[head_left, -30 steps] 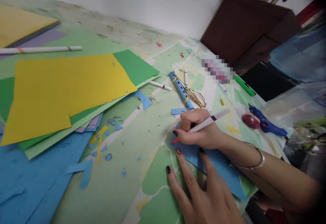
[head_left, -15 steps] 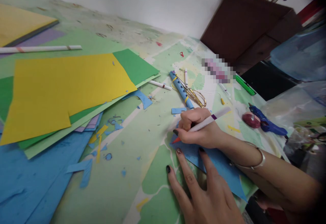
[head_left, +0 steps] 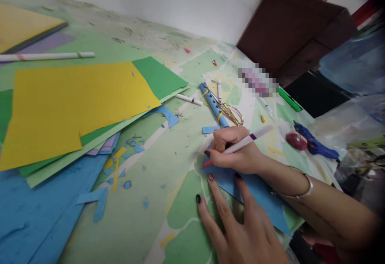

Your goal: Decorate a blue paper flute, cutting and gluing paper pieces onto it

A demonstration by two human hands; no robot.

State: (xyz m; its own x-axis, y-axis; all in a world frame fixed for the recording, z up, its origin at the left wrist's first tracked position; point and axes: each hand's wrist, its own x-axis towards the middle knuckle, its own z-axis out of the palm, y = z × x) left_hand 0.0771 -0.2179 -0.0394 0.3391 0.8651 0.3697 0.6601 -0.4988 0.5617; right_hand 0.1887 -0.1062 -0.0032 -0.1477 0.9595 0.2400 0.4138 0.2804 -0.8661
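My right hand (head_left: 234, 150) is closed around a white pen (head_left: 240, 143) with a purple band and an orange-red tip. The tip points down at the left corner of a piece of blue paper (head_left: 255, 200); whether it touches cannot be made out. Below it, my left hand (head_left: 240, 224) lies open with spread fingers, some of them pressing on the paper's edge. Part of the sheet is hidden under both hands. Just beyond my right hand lie gold-handled scissors (head_left: 230, 111) and a rolled blue paper tube (head_left: 214, 105) with yellow bands.
Yellow sheets (head_left: 69, 111) lie over green and blue paper (head_left: 33, 212) on the left. Blue and yellow scraps are scattered across the patterned tablecloth (head_left: 141, 220). A blue glue gun (head_left: 319, 148), a dark red object (head_left: 296, 140) and a green marker (head_left: 289, 99) lie to the right.
The stacked sheets at the left sit slightly farther left in the view. Both hands and the pen stay almost in the same place.
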